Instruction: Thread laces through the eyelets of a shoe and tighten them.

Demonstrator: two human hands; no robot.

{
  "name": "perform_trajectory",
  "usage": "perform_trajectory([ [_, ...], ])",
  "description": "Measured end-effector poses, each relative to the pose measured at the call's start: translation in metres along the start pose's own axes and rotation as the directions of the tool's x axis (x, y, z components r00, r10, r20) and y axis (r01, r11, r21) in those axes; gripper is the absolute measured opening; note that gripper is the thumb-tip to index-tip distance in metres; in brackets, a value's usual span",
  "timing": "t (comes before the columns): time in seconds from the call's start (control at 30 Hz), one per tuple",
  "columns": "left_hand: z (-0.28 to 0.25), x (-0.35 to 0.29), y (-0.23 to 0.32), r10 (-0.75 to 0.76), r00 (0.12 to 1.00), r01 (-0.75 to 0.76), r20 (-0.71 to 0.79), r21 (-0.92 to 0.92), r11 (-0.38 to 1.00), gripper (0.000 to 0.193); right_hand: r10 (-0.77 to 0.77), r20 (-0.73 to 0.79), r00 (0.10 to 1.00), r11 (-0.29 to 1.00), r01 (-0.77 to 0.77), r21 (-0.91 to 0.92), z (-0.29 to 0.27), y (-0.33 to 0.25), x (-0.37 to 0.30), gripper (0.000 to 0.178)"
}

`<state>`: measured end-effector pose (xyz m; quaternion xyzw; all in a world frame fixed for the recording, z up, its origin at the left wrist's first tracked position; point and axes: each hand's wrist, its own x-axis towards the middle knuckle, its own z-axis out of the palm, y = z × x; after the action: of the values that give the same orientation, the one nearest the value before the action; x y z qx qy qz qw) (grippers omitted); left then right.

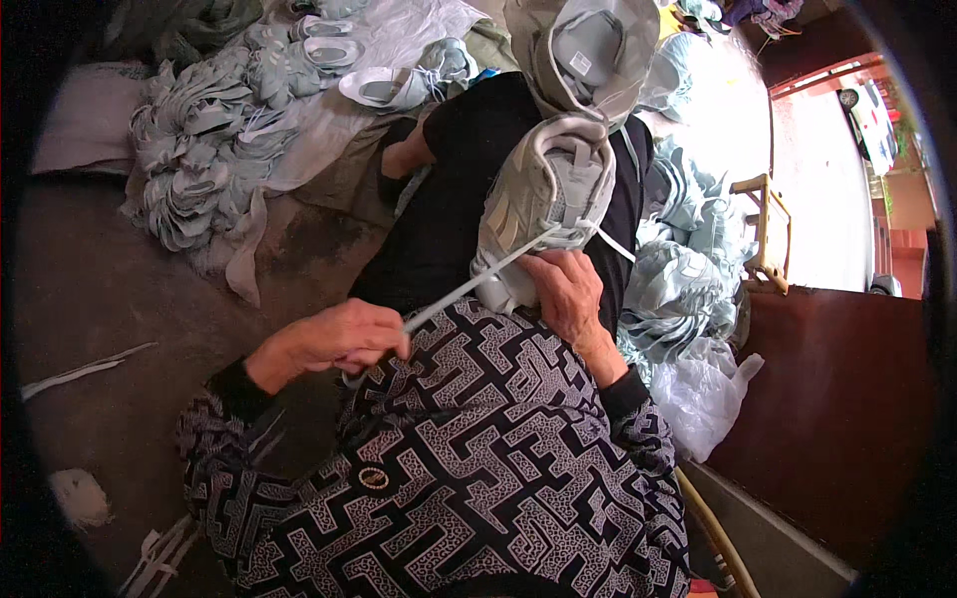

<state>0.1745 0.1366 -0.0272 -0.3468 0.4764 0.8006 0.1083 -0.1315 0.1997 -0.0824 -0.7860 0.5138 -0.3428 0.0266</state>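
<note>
A pale grey shoe upper [511, 214] lies across my lap, its opening turned away from me. From its eyelets a light shoelace [469, 287] runs taut down to the left. My left hand [349, 337] is closed on that lace, off to the left of the upper. Curled against the near right side of the upper, my right hand [570, 289] grips it; the fingertips are hidden. Another piece of lace hangs out on the right of the eyelets. Beyond, a second shoe upper [588, 60] rests near my knees.
At the far left, a big heap of shoe uppers [204, 140] lies on white sheeting. More uppers [683, 284] are piled on the right, beside a clear plastic bag [706, 394] and a yellowish wooden frame [768, 234]. Loose laces [85, 371] lie on the floor at left.
</note>
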Motion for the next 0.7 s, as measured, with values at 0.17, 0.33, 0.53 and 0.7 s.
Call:
perform_trajectory([
  [0.17, -0.024, -0.021, 0.045, 0.626, 0.680, -0.340, -0.382, 0.592, 0.730, 0.017, -0.017, -0.144, 0.989, 1.000, 0.015, -0.019, -0.010, 0.000, -0.005, 0.034],
  [0.33, -0.041, 0.014, 0.154, 0.986, -0.051, -0.153, 0.160, 0.974, -0.166, 0.010, 0.121, -0.455, 0.882, 0.951, -0.235, -0.201, -0.036, -0.006, 0.011, 0.035],
  [0.53, -0.028, 0.107, 0.194, 0.947, -0.237, 0.012, 0.218, 0.975, -0.222, 0.019, 0.671, 0.244, 0.700, 0.568, -0.697, 0.439, -0.070, 0.023, -0.001, 0.036],
  [0.7, 0.019, 0.128, 0.112, 0.983, 0.121, -0.345, 0.137, 0.935, -0.088, 0.029, 0.632, 0.306, 0.712, 0.197, -0.529, 0.825, -0.137, 0.062, 0.041, 0.032],
])
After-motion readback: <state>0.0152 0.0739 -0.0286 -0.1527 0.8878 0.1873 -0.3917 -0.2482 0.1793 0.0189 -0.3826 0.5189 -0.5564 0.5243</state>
